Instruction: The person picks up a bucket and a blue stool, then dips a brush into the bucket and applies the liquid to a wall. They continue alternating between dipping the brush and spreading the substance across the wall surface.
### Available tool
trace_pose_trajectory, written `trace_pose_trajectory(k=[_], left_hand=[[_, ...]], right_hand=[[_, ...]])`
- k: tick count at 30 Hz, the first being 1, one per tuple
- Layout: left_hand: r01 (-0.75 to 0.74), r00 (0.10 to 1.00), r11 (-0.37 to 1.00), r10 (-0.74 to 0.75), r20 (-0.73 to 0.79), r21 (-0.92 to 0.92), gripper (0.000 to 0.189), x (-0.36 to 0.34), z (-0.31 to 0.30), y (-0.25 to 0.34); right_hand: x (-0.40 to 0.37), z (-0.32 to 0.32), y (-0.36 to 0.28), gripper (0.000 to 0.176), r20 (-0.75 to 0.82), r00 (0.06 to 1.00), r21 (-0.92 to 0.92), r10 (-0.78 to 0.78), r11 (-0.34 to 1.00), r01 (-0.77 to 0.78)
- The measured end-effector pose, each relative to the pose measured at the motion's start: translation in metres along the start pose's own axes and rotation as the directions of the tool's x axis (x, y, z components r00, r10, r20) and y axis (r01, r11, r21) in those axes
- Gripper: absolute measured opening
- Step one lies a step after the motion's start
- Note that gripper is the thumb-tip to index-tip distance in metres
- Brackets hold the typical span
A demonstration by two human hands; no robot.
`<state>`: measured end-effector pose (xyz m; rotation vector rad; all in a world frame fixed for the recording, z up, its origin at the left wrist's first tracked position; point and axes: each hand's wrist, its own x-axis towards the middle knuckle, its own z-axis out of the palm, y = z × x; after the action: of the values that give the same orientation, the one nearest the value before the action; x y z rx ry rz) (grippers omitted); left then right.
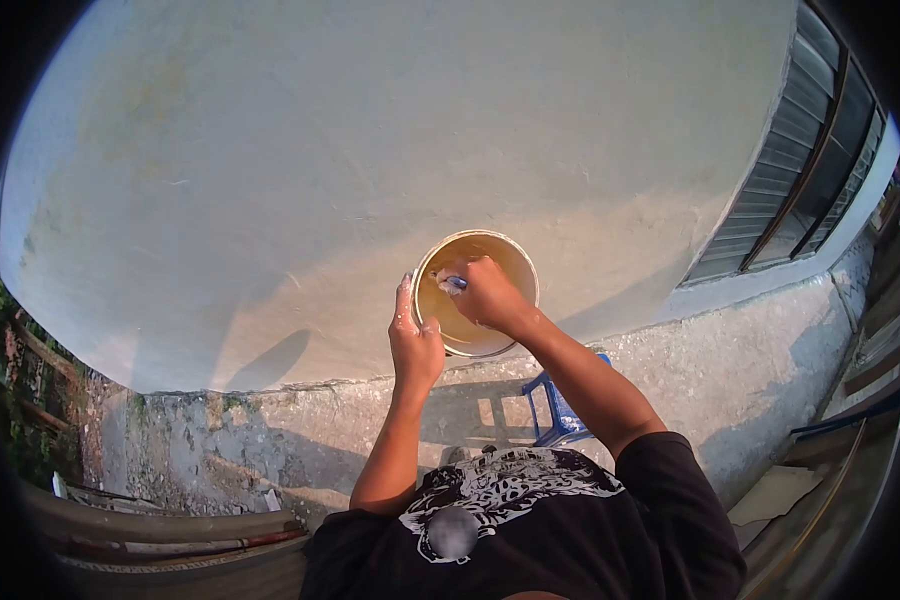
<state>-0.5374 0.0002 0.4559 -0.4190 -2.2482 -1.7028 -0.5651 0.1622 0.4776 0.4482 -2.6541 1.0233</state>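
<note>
A round bucket [518, 265] with a pale rim and yellowish liquid inside is in front of my chest, near the wall. My left hand [415, 345] grips its left rim, with whitish smears on the fingers. Inside the bucket, my right hand [485, 292] is closed around a small blue-handled tool [456, 282]. Whitish stuff clings about the tool's far end, and its tip cannot be made out.
A large pale wall [370, 130] rises ahead, with a louvred window [805, 150] at the right. A blue plastic stool [560, 415] stands on the rough concrete ground [750, 380] below my right forearm. Wooden boards and corrugated sheets lie at both lower sides.
</note>
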Motion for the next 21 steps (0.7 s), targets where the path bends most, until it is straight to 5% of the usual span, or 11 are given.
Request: trace_pose_trajectory(k=[6, 8, 12, 15, 18, 21], left_hand=[[0.001, 1.000, 0.999, 0.000, 0.025, -0.044, 0.071, 0.005, 0.006, 0.003], [-0.057, 0.998, 0.998, 0.056, 0.041, 0.022, 0.071, 0.006, 0.009, 0.006], [-0.214, 0.976, 0.976, 0.213, 0.034, 0.042, 0.069, 0.002, 0.008, 0.015], [-0.137, 0.972, 0.981, 0.106, 0.209, 0.140, 0.068, -0.009, 0.013, 0.024], [-0.120, 0.969, 0.987, 0.094, 0.230, 0.103, 0.069, -0.008, 0.025, 0.011], [-0.034, 0.963, 0.997, 0.016, 0.267, 0.064, 0.069, -0.004, 0.034, 0.022]], right_hand=[[-0.016, 0.000, 0.008, 0.030, -0.208, 0.965, -0.135, -0.160, 0.982, 0.134], [-0.018, 0.004, 0.008, 0.030, -0.027, 0.984, -0.158, -0.179, 0.972, 0.172], [-0.013, -0.002, 0.015, 0.028, 0.022, 0.975, -0.155, -0.219, 0.963, 0.220], [-0.006, -0.013, 0.026, 0.030, 0.059, 0.998, -0.031, -0.031, 0.999, 0.033], [-0.015, -0.021, 0.046, 0.033, 0.053, 0.998, 0.023, -0.020, 1.000, 0.019], [-0.027, -0.046, 0.038, 0.032, 0.099, 0.992, -0.118, 0.080, 0.991, -0.068]])
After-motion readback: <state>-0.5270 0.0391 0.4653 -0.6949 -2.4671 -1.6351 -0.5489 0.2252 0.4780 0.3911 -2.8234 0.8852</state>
